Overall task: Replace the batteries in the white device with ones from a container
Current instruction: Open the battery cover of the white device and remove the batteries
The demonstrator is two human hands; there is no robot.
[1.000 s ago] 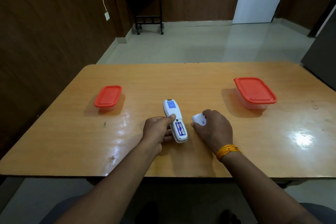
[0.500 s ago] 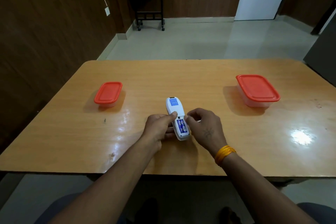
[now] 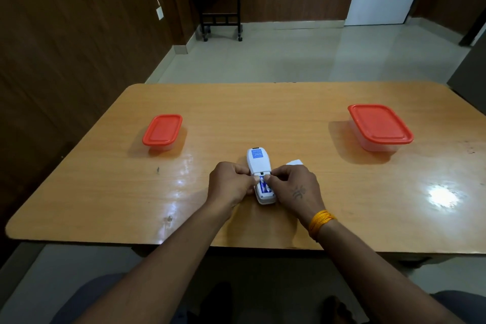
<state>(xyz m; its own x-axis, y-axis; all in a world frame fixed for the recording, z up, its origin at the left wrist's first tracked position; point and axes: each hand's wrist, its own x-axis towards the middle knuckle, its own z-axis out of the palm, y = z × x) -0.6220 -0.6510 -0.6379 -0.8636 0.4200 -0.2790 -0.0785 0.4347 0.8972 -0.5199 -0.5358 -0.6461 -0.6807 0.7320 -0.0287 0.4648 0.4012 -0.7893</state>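
Note:
The white device (image 3: 257, 164) lies face down on the table, its battery bay open with two blue batteries (image 3: 264, 187) inside. My left hand (image 3: 228, 184) grips the device's left side, thumb at the bay's edge. My right hand (image 3: 294, 188) has its fingers curled at the bay's right side, thumb and fingertip touching the batteries. The white battery cover (image 3: 294, 162) lies on the table just behind my right hand. A small red-lidded container (image 3: 162, 131) stands at the left, a larger red-lidded container (image 3: 378, 126) at the right; both are closed.
The wooden table (image 3: 263, 113) stretches wide around the device, with its near edge just below my wrists. A dark side table (image 3: 218, 2) with a small pot stands against the far wall. An orange band circles my right wrist.
My right hand set the white cover down on the table and came left to the open battery bay. My left hand has kept its hold on the device.

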